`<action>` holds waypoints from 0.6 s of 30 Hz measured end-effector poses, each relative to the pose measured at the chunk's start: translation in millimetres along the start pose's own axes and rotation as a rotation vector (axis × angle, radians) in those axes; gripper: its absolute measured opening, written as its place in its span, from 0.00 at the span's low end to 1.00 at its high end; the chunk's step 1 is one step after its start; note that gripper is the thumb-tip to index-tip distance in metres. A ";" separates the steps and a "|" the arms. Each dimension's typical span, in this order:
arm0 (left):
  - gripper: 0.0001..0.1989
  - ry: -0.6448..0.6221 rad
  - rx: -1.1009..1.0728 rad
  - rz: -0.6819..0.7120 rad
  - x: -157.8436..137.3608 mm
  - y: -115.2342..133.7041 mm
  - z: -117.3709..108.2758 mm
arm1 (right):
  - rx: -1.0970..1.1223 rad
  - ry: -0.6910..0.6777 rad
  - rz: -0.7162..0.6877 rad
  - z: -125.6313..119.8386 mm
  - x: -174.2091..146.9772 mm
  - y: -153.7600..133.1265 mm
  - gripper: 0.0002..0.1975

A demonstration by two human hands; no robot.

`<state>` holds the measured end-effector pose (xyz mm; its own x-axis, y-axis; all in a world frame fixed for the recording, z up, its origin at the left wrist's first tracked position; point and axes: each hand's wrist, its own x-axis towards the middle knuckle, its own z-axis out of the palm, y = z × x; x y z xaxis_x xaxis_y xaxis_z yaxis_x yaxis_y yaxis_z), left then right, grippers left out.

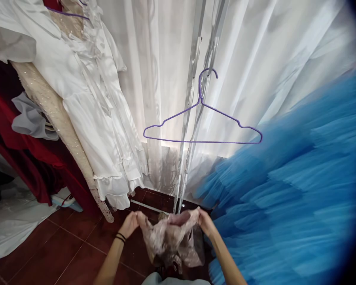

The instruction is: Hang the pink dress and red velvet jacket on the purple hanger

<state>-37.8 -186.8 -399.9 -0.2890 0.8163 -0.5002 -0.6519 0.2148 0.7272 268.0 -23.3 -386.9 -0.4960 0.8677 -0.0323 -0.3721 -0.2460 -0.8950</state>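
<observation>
Lower center, the left hand [131,224] and right hand [205,222] pinch opposite corners of what may be a sheer garment [168,236], apparently to spread its top edge.

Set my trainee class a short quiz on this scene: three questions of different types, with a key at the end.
1. True or false: the purple hanger in the middle of the view has no garment on it.
2. Multiple choice: on which wrist are the dark bands?
A) left
B) right
C) both
3. Short answer: what is held between the left hand and the right hand?

Key:
1. True.
2. A.
3. A crumpled pinkish material, gripped by one hand at each side.
</observation>
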 end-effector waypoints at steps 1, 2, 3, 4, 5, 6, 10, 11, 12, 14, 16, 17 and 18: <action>0.03 -0.016 -0.010 0.060 7.0 25.3 6.2 | 0.061 0.042 -0.031 -5.5 15.9 -12.6 0.20; 0.03 -0.059 -0.006 0.124 12.1 51.6 15.0 | 0.116 0.083 -0.067 -8.1 31.1 -28.3 0.18; 0.06 -0.145 0.047 0.263 15.1 77.8 26.1 | 0.155 0.110 -0.101 -7.5 44.4 -46.3 0.16; 0.09 -0.171 0.050 0.346 16.3 102.8 38.7 | 0.163 0.114 -0.125 -3.8 55.0 -65.4 0.14; 0.12 -0.188 0.049 0.425 16.0 126.1 52.1 | 0.148 0.103 -0.144 2.7 62.5 -85.0 0.14; 0.14 -0.195 0.044 0.504 14.7 147.3 65.3 | 0.117 0.085 -0.163 11.1 67.0 -104.2 0.16; 0.18 -0.131 -0.070 0.851 4.5 213.8 107.3 | 0.083 0.131 -0.346 49.2 65.4 -166.0 0.21; 0.19 -0.107 -0.093 0.949 1.5 226.5 115.3 | 0.109 0.175 -0.409 57.3 63.2 -175.9 0.20; 0.21 -0.088 -0.101 1.038 -1.5 237.8 123.1 | 0.133 0.214 -0.463 64.6 61.4 -183.3 0.19; 0.21 -0.090 -0.046 1.152 -7.0 256.0 140.0 | 0.171 0.272 -0.543 75.8 59.3 -191.7 0.16; 0.20 -0.133 0.058 1.210 -11.6 268.7 160.1 | 0.209 0.323 -0.604 81.6 59.5 -194.1 0.16; 0.20 -0.160 0.111 1.233 -13.7 273.1 171.0 | 0.228 0.354 -0.636 82.1 60.1 -194.5 0.16; 0.20 -0.188 0.165 1.248 -15.8 276.5 182.1 | 0.238 0.387 -0.675 80.7 60.9 -194.7 0.16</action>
<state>-85.9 -42.6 -105.3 -0.5283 0.5715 0.6280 0.0885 -0.6985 0.7101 247.0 42.6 -178.7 0.1848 0.9391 0.2897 -0.6727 0.3357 -0.6593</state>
